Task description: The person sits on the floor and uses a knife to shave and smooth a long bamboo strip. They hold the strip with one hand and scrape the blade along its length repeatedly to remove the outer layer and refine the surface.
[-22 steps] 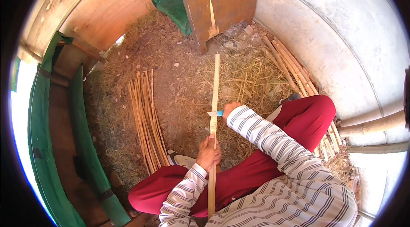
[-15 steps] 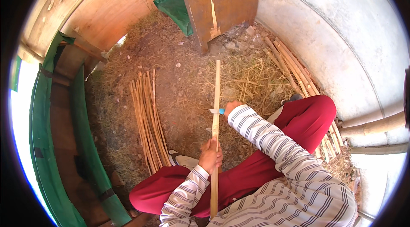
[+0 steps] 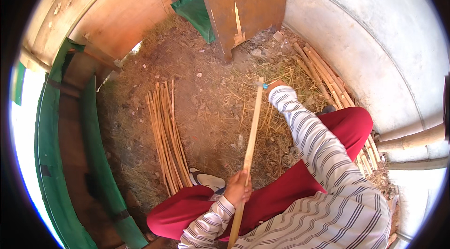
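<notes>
My left hand (image 3: 238, 188) is wrapped around a long, pale split-bamboo strip (image 3: 252, 139) near its lower part. The strip runs from my lap up and away, tilted slightly to the right. My right hand (image 3: 275, 84) is closed on a small knife (image 3: 265, 86) with a light blue handle, at the strip's far end. The blade is blurred against the strip, so whether it cuts in cannot be made out.
A bundle of thin bamboo strips (image 3: 164, 132) lies on the ground to the left. Thicker split-bamboo pieces (image 3: 328, 75) are stacked along the right wall. A brown wooden cabinet (image 3: 253, 5) stands ahead, and dry grass shavings (image 3: 262, 117) litter the ground. Green-covered boards (image 3: 96, 141) line the left.
My right hand with the knife has moved away from me along the bamboo strip to its far end. The strip's far end has swung to the right; my left hand has come slightly nearer.
</notes>
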Demonstrator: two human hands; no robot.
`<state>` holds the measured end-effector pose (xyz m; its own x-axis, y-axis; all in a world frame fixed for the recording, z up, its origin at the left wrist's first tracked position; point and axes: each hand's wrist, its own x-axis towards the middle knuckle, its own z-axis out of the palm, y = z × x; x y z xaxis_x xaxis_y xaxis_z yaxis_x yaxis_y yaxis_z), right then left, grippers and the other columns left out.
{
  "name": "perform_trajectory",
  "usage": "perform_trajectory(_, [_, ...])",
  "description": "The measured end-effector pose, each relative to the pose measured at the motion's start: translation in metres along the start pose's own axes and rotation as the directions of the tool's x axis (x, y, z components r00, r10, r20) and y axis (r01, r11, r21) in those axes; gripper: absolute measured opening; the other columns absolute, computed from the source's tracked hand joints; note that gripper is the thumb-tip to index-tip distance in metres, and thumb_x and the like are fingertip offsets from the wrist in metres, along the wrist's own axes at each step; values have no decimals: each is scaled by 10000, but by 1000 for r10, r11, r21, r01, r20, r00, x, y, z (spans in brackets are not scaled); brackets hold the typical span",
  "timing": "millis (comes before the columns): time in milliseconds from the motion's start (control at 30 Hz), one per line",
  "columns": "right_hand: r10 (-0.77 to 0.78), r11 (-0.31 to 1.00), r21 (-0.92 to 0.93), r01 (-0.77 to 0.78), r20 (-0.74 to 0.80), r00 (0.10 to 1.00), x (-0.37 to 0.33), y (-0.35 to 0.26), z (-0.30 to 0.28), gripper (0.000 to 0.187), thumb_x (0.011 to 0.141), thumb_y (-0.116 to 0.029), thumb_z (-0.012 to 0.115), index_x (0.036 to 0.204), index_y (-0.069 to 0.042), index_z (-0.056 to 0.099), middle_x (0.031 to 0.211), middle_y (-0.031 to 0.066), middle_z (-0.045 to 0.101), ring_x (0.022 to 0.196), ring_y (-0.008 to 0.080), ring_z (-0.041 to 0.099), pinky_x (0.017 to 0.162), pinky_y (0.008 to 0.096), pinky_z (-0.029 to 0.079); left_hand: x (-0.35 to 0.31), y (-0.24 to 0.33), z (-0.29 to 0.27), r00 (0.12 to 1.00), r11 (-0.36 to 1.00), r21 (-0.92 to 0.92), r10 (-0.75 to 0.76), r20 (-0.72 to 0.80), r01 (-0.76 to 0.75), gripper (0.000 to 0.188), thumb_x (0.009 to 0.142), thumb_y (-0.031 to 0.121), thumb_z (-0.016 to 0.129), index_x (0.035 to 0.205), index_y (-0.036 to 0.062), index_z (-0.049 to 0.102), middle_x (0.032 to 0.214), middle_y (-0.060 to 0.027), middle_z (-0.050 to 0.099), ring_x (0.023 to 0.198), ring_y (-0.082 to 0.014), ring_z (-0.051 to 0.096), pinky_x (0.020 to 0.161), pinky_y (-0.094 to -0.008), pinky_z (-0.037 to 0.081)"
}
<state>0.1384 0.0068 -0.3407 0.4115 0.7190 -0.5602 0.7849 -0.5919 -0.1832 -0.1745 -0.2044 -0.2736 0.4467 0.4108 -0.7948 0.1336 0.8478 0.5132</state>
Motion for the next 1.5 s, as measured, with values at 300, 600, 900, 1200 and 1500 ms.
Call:
perform_trajectory(300, [103, 993, -40, -109, -139, 985, 80, 67, -14, 309, 808, -212, 697, 1088, -80, 701, 1109, 146, 688, 1036, 328, 666, 858, 431, 556, -14, 2, -9, 999, 997, 77, 14, 44, -17, 322, 1038, 407, 369, 928, 114, 445, 556, 5, 366, 386, -82, 309, 341, -251, 285])
perform_trajectory(600, [18, 963, -270, -19, -5, 1000, 27, 60, -37, 267, 817, -220, 671, 1056, -106, 708, 1032, 113, 713, 997, 308, 685, 765, 441, 537, 7, 7, -15, 969, 951, 225, 234, -83, -211, 351, 1030, 414, 392, 921, 87, 461, 562, -3, 415, 389, -77, 352, 341, -256, 314])
perform_trajectory(900, [-440, 896, 15, 443, -89, 893, -154, 6, -21, 370, 837, -333, 613, 814, 28, 686, 551, 195, 603, 517, 306, 641, 553, 413, 564, 19, 5, -16, 950, 957, 195, 253, -186, -216, 416, 1016, 460, 402, 967, 62, 514, 561, 6, 409, 368, -78, 348, 332, -259, 301])
perform_trajectory(1200, [-513, 858, -101, 504, -102, 852, -170, -12, 41, 264, 813, -282, 658, 810, -24, 717, 627, 181, 634, 615, 328, 664, 620, 436, 560, 34, 1, -15, 895, 870, 394, 397, -202, -297, 446, 1018, 440, 411, 952, 31, 576, 577, -14, 488, 402, -102, 455, 380, -276, 365])
perform_trajectory(1500, [-489, 864, -143, 483, -8, 872, -167, -26, 53, 254, 758, -248, 702, 868, -22, 733, 809, 218, 685, 801, 350, 695, 725, 449, 570, 44, -2, -14, 719, 513, 786, 683, -129, -345, 357, 996, 352, 479, 967, 16, 593, 688, -192, 622, 641, -378, 618, 611, -487, 463])
